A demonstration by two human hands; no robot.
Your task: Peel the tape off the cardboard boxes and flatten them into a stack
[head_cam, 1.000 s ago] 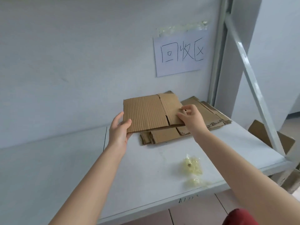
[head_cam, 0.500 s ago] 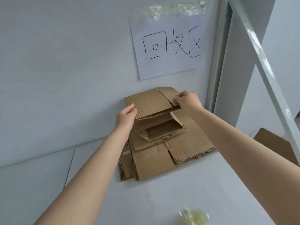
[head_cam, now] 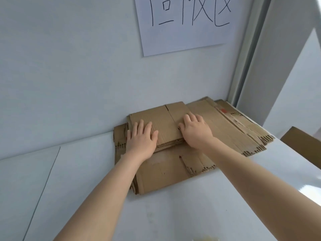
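Note:
A small flattened cardboard box [head_cam: 165,122] lies on top of a stack of flattened cardboard [head_cam: 173,173] on the white shelf, against the back wall. My left hand [head_cam: 141,139] presses flat on the box's left part, fingers straight and spread. My right hand [head_cam: 195,130] presses on its right part, fingers extended over the fold line. More flattened pieces [head_cam: 232,126] fan out to the right under the top box.
A paper sign [head_cam: 182,26] with handwritten characters is taped to the wall above. A metal shelf post [head_cam: 246,54] stands at the right. A brown cardboard piece [head_cam: 302,145] shows beyond the shelf's right edge. Crumpled tape [head_cam: 205,239] peeks in at the bottom edge. The white shelf [head_cam: 78,171] extends left.
The box I held above the stack with both hands has come down onto it. Both hands went from gripping its edges to pressing flat on top. The view moved closer.

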